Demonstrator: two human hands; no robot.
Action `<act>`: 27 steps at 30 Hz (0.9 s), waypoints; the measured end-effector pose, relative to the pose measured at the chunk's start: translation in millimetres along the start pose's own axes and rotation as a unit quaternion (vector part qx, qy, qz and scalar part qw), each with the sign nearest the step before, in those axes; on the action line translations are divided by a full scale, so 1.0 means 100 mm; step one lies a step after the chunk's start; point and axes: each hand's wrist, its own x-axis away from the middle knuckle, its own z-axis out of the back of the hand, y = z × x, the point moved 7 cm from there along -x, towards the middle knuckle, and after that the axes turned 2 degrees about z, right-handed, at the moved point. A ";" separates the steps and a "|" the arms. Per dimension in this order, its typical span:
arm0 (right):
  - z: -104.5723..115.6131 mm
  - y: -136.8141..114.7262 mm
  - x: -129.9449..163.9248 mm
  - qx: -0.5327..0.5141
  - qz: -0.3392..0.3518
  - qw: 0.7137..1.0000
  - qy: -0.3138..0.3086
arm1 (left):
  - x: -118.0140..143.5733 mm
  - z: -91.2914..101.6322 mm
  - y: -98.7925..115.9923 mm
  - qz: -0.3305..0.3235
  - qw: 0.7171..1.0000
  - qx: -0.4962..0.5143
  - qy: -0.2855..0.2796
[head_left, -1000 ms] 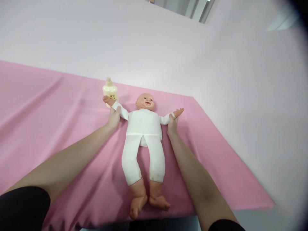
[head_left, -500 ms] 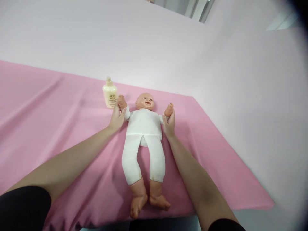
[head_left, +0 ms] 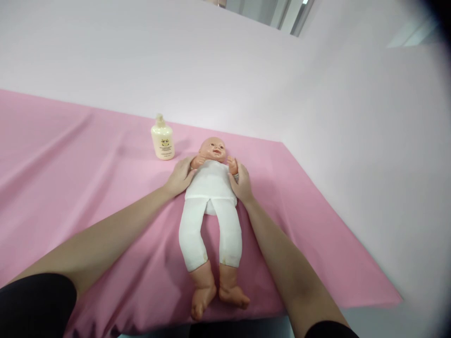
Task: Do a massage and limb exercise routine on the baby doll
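A baby doll with a white cloth body lies on its back on a pink sheet, head away from me and feet toward me. My left hand is closed round the doll's arm on the left, with the doll's hand poking out beyond my fingers. Around the other arm, near the doll's hand, my right hand is closed too. Both doll arms are folded in close to its chest and chin. Parts of my fingers are hidden behind the arms.
A cream pump bottle with a printed label stands on the sheet, left of the doll's head. The sheet's right edge slants down toward me. A pale wall rises behind the table.
Both my hands have moved inward, bringing the doll's arms from spread out at its sides to close against its chest. The bottle and the doll's legs stay in place.
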 end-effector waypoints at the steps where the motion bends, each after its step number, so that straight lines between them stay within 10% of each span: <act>1: 0.04 0.00 0.00 -0.008 -0.007 1.000 0.025 | 0.00 0.03 -0.02 0.003 1.000 0.015 0.022; 9: 0.30 0.24 0.01 -0.129 -0.078 0.969 0.195 | 0.06 0.20 -0.63 0.170 0.949 0.188 0.188; 15: 0.30 0.61 0.05 -0.155 -0.183 0.949 0.205 | 0.12 0.23 -0.91 0.257 0.899 0.247 0.253; 27: 0.10 0.09 -0.01 -0.040 -0.033 0.997 0.054 | 0.01 0.15 -0.20 0.051 0.992 0.059 0.101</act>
